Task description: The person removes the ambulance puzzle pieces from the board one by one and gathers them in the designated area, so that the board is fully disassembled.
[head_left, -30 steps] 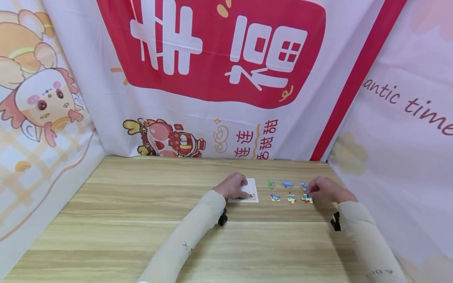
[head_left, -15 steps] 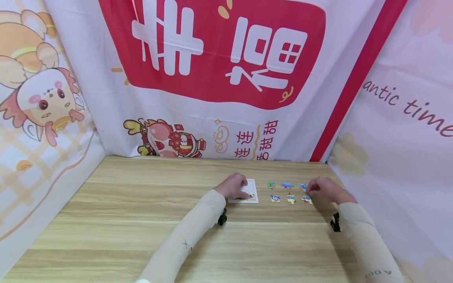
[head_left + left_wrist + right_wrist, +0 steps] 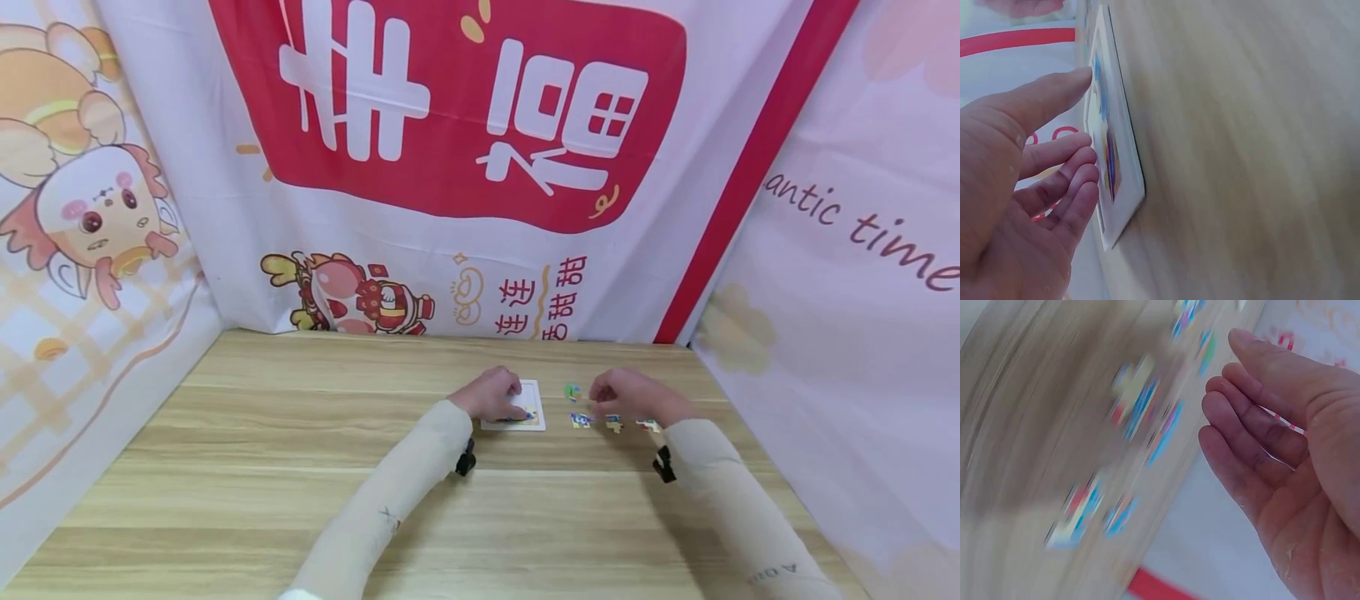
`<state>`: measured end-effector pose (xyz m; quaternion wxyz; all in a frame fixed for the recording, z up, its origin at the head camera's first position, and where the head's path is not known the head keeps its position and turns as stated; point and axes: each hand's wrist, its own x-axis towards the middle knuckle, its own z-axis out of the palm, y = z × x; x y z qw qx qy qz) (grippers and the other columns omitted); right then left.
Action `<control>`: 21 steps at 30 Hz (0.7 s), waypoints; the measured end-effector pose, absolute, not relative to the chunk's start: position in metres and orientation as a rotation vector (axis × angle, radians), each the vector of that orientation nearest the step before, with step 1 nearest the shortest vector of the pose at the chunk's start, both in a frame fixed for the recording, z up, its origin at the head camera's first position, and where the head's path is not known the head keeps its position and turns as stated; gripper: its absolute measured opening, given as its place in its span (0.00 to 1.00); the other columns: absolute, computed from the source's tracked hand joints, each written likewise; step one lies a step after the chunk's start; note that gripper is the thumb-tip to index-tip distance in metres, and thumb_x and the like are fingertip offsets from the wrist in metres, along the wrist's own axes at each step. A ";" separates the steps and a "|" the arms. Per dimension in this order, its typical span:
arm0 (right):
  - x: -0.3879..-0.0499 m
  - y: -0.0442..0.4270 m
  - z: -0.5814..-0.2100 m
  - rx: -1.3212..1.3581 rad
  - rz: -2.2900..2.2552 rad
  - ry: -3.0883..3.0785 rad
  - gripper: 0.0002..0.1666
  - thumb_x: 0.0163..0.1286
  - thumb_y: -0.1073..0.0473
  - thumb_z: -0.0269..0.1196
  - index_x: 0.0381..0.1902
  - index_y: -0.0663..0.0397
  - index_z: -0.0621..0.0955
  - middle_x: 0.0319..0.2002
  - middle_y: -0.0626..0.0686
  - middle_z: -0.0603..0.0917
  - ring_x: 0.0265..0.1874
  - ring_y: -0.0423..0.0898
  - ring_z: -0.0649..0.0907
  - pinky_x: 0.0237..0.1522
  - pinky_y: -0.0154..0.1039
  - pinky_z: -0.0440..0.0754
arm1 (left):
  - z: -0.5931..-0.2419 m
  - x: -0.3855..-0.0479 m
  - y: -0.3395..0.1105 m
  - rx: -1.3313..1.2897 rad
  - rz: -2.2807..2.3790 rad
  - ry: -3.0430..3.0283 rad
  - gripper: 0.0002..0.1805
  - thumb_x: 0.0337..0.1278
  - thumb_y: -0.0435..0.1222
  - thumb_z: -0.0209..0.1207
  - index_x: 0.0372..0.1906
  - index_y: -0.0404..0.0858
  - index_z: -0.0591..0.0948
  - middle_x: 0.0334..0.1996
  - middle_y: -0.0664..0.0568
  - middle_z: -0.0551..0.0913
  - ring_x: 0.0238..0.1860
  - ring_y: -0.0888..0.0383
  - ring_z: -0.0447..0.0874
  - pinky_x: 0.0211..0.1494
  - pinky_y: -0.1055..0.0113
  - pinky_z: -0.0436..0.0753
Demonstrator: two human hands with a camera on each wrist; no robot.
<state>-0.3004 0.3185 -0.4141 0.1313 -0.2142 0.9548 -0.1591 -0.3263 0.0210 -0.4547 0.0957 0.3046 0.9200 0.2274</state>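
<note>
My left hand (image 3: 491, 394) rests at the white puzzle board (image 3: 539, 408), fingers relaxed; in the left wrist view the thumb and fingertips of this hand (image 3: 1025, 169) lie along the face of the board (image 3: 1127, 150), which bears some coloured picture parts. To its right, my right hand (image 3: 633, 395) hovers above loose jigsaw pieces, partly hiding them. The right wrist view shows this hand (image 3: 1291, 440) empty, fingers loosely bent and thumb apart. Beside it are a green piece (image 3: 1209, 353), a blue-and-pink piece (image 3: 1166, 432) and a red-and-blue piece (image 3: 1079, 512), blurred by motion.
The pieces lie in two rows on the wooden table (image 3: 300, 467), including a green one (image 3: 572, 392) and a purple one (image 3: 581, 421) nearest the board. Printed cloth (image 3: 480, 275) hangs behind the table and along both sides.
My right hand has moved left from the rightmost pieces to above the middle ones. My left hand has stayed almost still at the board.
</note>
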 end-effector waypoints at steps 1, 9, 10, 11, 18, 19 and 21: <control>-0.301 0.309 -0.414 -0.641 -0.457 2.763 0.07 0.72 0.58 0.71 0.43 0.54 0.89 0.35 0.45 0.88 0.36 0.39 0.83 0.44 0.38 0.87 | -0.454 -0.327 0.019 0.908 0.667 2.726 0.25 0.63 0.45 0.73 0.59 0.33 0.84 0.55 0.45 0.85 0.56 0.53 0.81 0.67 0.58 0.82; -0.300 0.247 -0.412 -0.949 -0.400 2.738 0.09 0.70 0.62 0.72 0.46 0.59 0.89 0.38 0.50 0.90 0.36 0.40 0.84 0.45 0.38 0.87 | -0.449 -0.332 -0.005 0.923 0.674 2.689 0.28 0.64 0.45 0.72 0.63 0.34 0.82 0.60 0.45 0.84 0.62 0.51 0.82 0.72 0.56 0.81; -0.301 0.241 -0.412 -0.973 -0.400 2.735 0.09 0.69 0.63 0.72 0.45 0.59 0.89 0.39 0.51 0.90 0.37 0.40 0.84 0.45 0.39 0.87 | -0.448 -0.331 -0.009 0.922 0.678 2.686 0.29 0.64 0.45 0.72 0.63 0.34 0.82 0.60 0.45 0.84 0.62 0.51 0.82 0.72 0.56 0.81; -0.301 0.235 -0.412 -0.986 -0.398 2.732 0.09 0.69 0.63 0.72 0.46 0.59 0.89 0.39 0.51 0.91 0.37 0.41 0.84 0.46 0.39 0.87 | -0.448 -0.331 -0.013 0.917 0.677 2.684 0.29 0.63 0.45 0.73 0.64 0.35 0.82 0.60 0.46 0.83 0.62 0.51 0.82 0.72 0.57 0.80; -0.306 0.203 -0.412 -1.001 -0.399 2.708 0.12 0.69 0.64 0.72 0.49 0.61 0.88 0.43 0.54 0.91 0.42 0.43 0.85 0.51 0.41 0.87 | -0.444 -0.326 -0.033 0.945 0.681 2.666 0.33 0.56 0.43 0.77 0.64 0.32 0.81 0.58 0.44 0.81 0.58 0.51 0.80 0.71 0.56 0.80; -0.307 0.199 -0.412 -1.015 -0.397 2.705 0.12 0.69 0.65 0.72 0.48 0.62 0.88 0.44 0.55 0.91 0.42 0.44 0.86 0.52 0.41 0.88 | -0.444 -0.326 -0.035 0.968 0.667 2.667 0.33 0.56 0.43 0.77 0.64 0.31 0.81 0.57 0.44 0.81 0.57 0.51 0.80 0.69 0.56 0.80; -0.310 0.192 -0.414 -1.028 -0.392 2.700 0.12 0.69 0.65 0.72 0.49 0.62 0.87 0.44 0.55 0.91 0.43 0.44 0.86 0.52 0.41 0.87 | -0.446 -0.327 -0.037 1.011 0.646 2.669 0.33 0.55 0.42 0.78 0.62 0.30 0.82 0.55 0.43 0.82 0.54 0.52 0.79 0.68 0.56 0.81</control>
